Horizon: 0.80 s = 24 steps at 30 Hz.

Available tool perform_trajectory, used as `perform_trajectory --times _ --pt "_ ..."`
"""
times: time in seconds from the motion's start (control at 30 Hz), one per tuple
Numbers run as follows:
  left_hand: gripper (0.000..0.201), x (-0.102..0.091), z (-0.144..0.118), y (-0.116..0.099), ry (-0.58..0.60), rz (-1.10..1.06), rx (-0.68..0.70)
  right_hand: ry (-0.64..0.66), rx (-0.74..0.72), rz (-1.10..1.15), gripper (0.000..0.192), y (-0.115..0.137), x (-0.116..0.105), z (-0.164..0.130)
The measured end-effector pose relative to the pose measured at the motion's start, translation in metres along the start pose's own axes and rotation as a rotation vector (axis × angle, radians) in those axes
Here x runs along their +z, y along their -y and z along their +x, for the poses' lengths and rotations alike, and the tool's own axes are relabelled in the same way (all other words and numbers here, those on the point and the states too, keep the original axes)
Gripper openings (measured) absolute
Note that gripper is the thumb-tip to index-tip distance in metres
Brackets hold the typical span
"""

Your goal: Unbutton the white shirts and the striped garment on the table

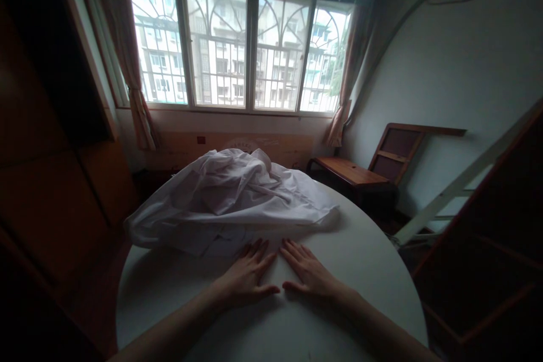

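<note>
Where the round white tabletop curves toward its near edge, both hands lie flat, palms down, on the smooth, matte surface. A crumpled white cloth, thin and full of soft folds, is heaped over the far half of the tabletop, with its left side drooping past the left edge. The left hand reaches in from the lower left with a bare forearm, its wrist straight and its fingers slightly spread, the thumb pointing right. Its fingertips touch, or lie just beside, the near hem of the cloth; which one cannot be told. The right hand comes in from the lower right in a mirrored pose, fingers loosely fanned, thumb pointing left, close to the other thumb but apart from it. Its fingertips lie near the cloth's near hem. Neither hand grips anything. Beyond the table stand a barred window with curtains and a wooden bench.
</note>
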State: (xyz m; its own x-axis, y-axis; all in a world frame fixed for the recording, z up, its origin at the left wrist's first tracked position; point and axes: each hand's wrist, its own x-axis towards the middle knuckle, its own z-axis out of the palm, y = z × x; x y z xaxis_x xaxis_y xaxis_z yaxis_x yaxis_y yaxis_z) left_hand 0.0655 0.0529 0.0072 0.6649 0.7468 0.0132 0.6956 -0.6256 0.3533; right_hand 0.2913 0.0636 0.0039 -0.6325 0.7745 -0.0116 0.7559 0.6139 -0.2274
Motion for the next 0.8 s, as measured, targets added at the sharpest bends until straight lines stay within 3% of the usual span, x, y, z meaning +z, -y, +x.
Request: perform_trajectory --times 0.8 --pt "0.082 0.0029 0.0029 0.0006 -0.001 0.028 0.020 -0.045 -0.016 0.033 0.080 0.0033 0.0070 0.0026"
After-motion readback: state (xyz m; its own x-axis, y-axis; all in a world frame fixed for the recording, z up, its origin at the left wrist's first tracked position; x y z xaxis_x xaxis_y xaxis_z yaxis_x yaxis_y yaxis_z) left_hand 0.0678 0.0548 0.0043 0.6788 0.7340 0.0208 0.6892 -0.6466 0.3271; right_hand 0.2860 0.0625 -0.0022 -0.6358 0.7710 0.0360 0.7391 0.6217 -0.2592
